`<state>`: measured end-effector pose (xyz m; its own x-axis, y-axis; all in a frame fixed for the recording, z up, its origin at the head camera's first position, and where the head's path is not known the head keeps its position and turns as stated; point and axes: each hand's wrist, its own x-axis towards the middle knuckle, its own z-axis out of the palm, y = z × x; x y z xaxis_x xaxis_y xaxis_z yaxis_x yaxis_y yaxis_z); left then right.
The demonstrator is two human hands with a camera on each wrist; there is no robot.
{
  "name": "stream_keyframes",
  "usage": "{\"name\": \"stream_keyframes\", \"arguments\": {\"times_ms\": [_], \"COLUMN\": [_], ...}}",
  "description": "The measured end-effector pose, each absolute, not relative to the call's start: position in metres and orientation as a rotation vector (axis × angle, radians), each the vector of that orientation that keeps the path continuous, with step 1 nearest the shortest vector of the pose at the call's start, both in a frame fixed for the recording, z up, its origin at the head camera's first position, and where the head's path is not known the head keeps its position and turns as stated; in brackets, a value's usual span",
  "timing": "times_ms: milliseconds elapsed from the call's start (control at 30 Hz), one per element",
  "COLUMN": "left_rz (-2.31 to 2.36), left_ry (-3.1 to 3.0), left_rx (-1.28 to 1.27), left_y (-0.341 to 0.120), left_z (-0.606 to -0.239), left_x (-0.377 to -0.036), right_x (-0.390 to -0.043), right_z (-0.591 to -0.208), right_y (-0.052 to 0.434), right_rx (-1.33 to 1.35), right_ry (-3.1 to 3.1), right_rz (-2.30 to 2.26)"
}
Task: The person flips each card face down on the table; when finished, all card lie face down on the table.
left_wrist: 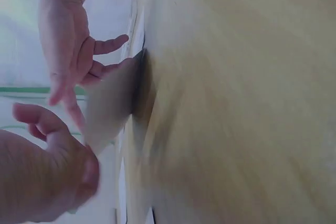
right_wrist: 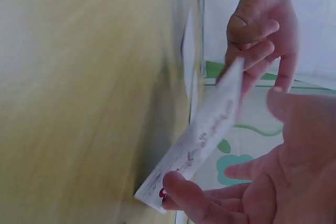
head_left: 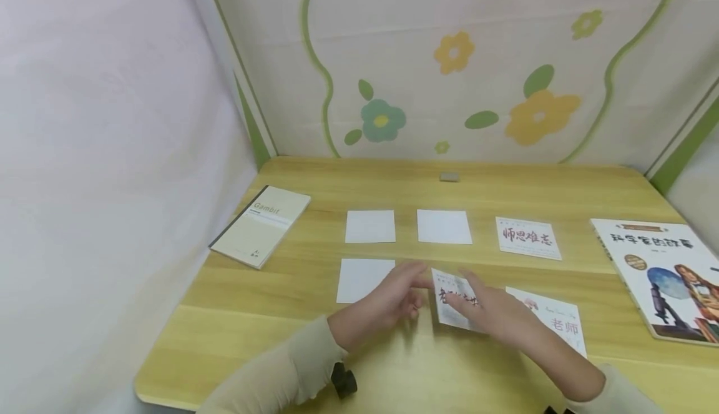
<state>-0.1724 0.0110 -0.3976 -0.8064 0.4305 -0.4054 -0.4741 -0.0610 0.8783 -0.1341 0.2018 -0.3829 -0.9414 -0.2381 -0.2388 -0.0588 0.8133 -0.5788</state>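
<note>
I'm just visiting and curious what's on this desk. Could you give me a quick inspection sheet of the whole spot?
Surface: wooden table, pale grain.
Job's things: printed card tilted up off the table, held between both hands; three blank cards; two printed cards lying flat.
Clutter: Gambit booklet at left; picture book at right; small grey block at the back.
Hands: left hand touches the card's left edge; right hand pinches it from the right.
Cables: nothing seen.
Surroundings: flowered panel behind, white wall at left.
</note>
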Motion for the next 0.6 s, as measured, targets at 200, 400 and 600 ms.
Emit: {"name": "stream_keyframes", "arguments": {"times_ms": [200, 400, 600], "left_rz": [1.872, 1.565, 1.433], "left_ry": [1.616, 2.193, 2.298], "left_rx": [0.264, 0.299, 0.34], "left_y": [0.014, 0.016, 0.011], "left_z": [-0.395, -0.396, -0.397], "left_x": [-0.17, -0.17, -0.178], "right_x": [-0.135, -0.138, -0.146], "right_z": [-0.372, -0.363, -0.377], "right_y": [0.208, 0.219, 0.233], "right_rx": [-0.332, -0.322, -0.3], "right_ry": [2.411, 2.453, 2.646], "right_rz": [-1.383, -1.701, -1.456]}}
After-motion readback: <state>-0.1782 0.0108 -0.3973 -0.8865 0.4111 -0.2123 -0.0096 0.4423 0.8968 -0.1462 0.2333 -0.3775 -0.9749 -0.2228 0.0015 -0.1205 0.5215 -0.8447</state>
